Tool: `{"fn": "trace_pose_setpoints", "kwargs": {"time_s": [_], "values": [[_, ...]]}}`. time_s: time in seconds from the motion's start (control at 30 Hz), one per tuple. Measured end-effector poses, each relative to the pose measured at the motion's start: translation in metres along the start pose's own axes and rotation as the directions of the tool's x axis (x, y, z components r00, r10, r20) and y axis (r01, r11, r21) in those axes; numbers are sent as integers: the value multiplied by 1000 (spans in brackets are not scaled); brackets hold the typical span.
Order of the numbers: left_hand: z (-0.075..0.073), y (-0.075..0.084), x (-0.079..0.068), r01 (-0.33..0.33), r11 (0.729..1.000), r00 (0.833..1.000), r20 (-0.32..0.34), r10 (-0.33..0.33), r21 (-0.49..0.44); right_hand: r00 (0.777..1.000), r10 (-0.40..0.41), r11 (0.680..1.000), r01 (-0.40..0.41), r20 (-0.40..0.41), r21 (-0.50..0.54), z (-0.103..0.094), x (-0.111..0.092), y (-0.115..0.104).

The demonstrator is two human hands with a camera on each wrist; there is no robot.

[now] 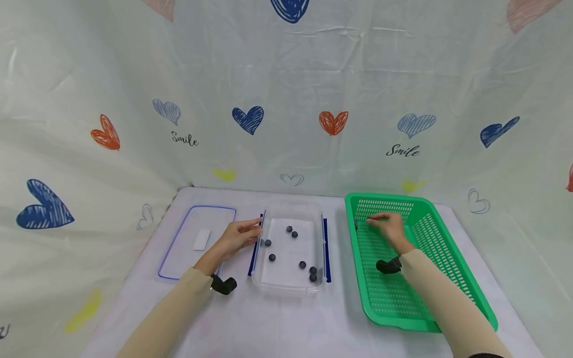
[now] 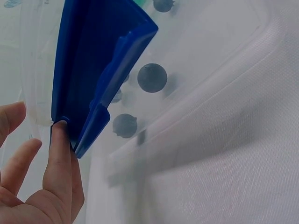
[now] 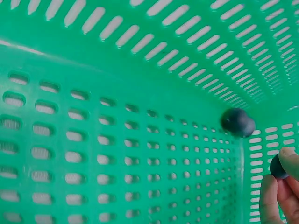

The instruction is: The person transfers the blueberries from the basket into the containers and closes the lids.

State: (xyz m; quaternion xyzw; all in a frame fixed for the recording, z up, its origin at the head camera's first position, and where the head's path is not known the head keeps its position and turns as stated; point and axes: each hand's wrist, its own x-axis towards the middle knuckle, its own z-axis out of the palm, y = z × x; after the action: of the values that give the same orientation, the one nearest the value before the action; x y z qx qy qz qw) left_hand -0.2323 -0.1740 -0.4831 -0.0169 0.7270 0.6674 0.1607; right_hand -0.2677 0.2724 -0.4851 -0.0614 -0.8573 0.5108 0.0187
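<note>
A clear plastic box (image 1: 286, 287) with blue side latches holds several blueberries (image 1: 272, 257). At its left side is my left hand (image 1: 236, 238); in the left wrist view its fairly straight fingers (image 2: 60, 163) touch the blue latch (image 2: 93, 70), which hangs outward. My right hand (image 1: 388, 229) is inside the green basket (image 1: 364, 298), near its far left part. Between thumb and fingertips it pinches a dark blueberry (image 3: 279, 168), partly covered by the fingers. Close by, other blueberries (image 3: 238, 122) lie against the basket wall, blurred and overlapping.
Left of the box lies a clear lid (image 1: 179, 238) with a blue rim, a white rectangle (image 1: 202, 239) on it. A white cloth covers the table (image 1: 277, 328). Behind it hangs a pale curtain (image 1: 286, 154) printed with hearts.
</note>
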Motion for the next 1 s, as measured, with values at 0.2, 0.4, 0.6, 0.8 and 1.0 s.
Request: {"fn": "trace_pose_setpoints", "kwargs": {"time_s": [0.2, 0.4, 0.6, 0.8, 1.0], "values": [[-1, -1, -1, 1, 1000, 1000, -2, -1, 8, 1000, 0, 1000, -1, 12, 20, -10, -3, -5], [0, -2, -1, -11, 1000, 1000, -5, 11, 8, 1000, -26, 999, 26, 14, 29, -20, -5, -9], [1, 0, -1, -9, 1000, 1000, -9, 9, 5, 999, -39, 999, 39, 18, 21, -26, -11, -17], [2, 2, -1, -5, 1000, 1000, -14, 5, 9, 999, -39, 999, 39, 28, 24, -31, -17, -29], [2, 2, -1, -6, 1000, 1000, -14, 6, 4, 997, -75, 996, 73, 35, 44, -34, -22, -38]]}}
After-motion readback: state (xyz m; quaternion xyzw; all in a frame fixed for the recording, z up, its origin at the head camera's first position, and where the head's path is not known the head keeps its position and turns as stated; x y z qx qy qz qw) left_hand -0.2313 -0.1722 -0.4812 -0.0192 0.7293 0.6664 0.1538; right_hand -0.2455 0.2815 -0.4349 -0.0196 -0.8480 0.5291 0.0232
